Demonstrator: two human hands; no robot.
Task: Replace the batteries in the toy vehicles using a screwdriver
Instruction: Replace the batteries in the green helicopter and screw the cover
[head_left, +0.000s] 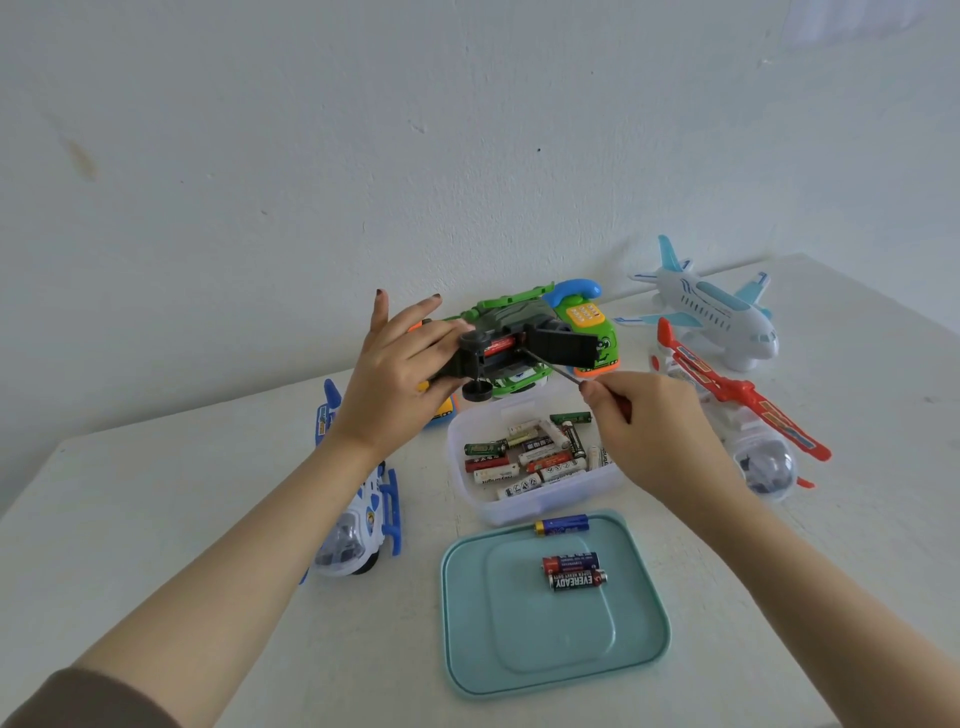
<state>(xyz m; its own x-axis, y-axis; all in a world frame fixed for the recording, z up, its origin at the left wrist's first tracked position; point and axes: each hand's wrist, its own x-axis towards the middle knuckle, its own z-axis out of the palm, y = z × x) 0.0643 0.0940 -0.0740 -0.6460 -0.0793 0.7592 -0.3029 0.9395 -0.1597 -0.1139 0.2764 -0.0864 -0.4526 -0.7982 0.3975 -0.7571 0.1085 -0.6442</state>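
Now your left grip clasps the green toy, hatch open; your right grip pinches the screwdriver, tip just beyond at the battery. Pry it out next, I'd judge.

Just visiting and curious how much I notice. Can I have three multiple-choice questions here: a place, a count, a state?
1. Where is the tip of the screwdriver? A) at the battery bay of the green toy B) in the battery box C) up in the air
2. How many batteries lie on the teal lid? A) one B) three C) six
3. The toy's battery cover is: A) screwed shut B) swung open C) missing
Answers: 1 A, the shaft reaches the bay; 2 B, one apart and two side by side; 3 B, a red battery shows inside.
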